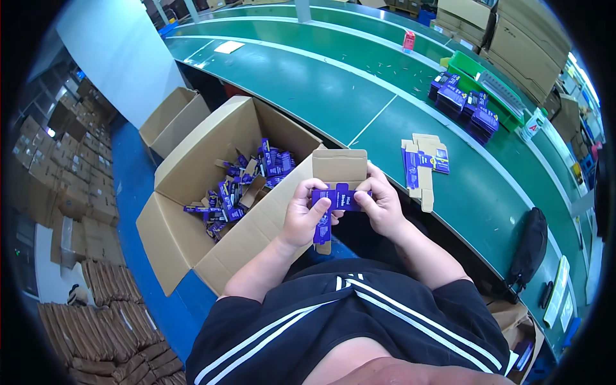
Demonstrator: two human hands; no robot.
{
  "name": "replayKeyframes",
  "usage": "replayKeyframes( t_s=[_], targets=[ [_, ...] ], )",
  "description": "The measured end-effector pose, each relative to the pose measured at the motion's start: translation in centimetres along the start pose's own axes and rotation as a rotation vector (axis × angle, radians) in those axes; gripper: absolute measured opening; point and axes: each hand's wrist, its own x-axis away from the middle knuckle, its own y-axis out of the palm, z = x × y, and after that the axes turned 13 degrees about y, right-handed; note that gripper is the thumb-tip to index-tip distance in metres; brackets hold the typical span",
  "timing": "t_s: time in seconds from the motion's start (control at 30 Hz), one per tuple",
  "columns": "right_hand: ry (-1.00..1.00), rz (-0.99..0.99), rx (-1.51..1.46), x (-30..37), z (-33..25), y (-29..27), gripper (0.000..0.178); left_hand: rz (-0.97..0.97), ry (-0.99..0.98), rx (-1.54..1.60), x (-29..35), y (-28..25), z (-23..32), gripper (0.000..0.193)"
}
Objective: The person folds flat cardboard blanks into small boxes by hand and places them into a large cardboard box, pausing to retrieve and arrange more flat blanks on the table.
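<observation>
Between my two hands is a partly unfolded purple carton (342,197), its plain brown flap standing up at the far side. My left hand (305,215) grips its left side, thumb on the purple face. On the right side, my right hand (381,204) pinches it with the thumb in front; the fingers behind are mostly hidden. Just left of my hands a large open cardboard box (237,260) holds several small purple cartons (231,199) in a loose heap. To the right, more flat purple cartons (427,160) lie on the green table (359,90).
Stacks of purple cartons (463,106) stand by a green bin (507,115) at the far right, with a white bottle (532,124) beside it. A black pouch (531,247) lies near the table's right edge. Bundled flat cardboard (99,327) is piled at lower left.
</observation>
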Motion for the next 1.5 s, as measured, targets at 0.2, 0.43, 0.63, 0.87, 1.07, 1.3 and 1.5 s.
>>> replayKeyframes(
  t_s=[0.2, 0.43, 0.63, 0.87, 1.07, 1.3, 1.5],
  targets=[
    [0.067, -0.083, -0.313, -0.2, -1.2, -1.2, 0.017, -0.012, 0.152, -0.220, 0.1, 0.3, 0.3, 0.064],
    [0.373, -0.214, -0.227, -0.9, -2.2, -2.8, 0.018, -0.114, 0.161, -0.321, 0.2, 0.6, 0.6, 0.072],
    [0.358, -0.215, -0.020, -1.0, -2.5, -3.0, 0.022, -0.186, 0.189, -0.358, 0.4, 0.5, 0.5, 0.069],
    [0.103, -0.349, 0.057, -1.0, -2.7, -2.9, 0.020, -0.066, 0.031, -0.116, 0.4, 0.3, 0.8, 0.044],
    [-0.174, -0.030, 0.419, 0.1, -3.6, -1.5, 0.017, -0.038, 0.105, -0.308, 0.0, 0.5, 0.9, 0.026],
    [-0.381, 0.095, 0.608, -0.7, -2.7, 0.0, 0.021, -0.174, 0.574, -0.948, -0.2, 1.1, 0.9, 0.024],
    [-0.475, 0.182, 0.532, 0.2, -1.7, 0.4, 0.022, 0.002, 0.328, -0.572, 0.5, 1.2, 0.0, 0.024]
  ],
)
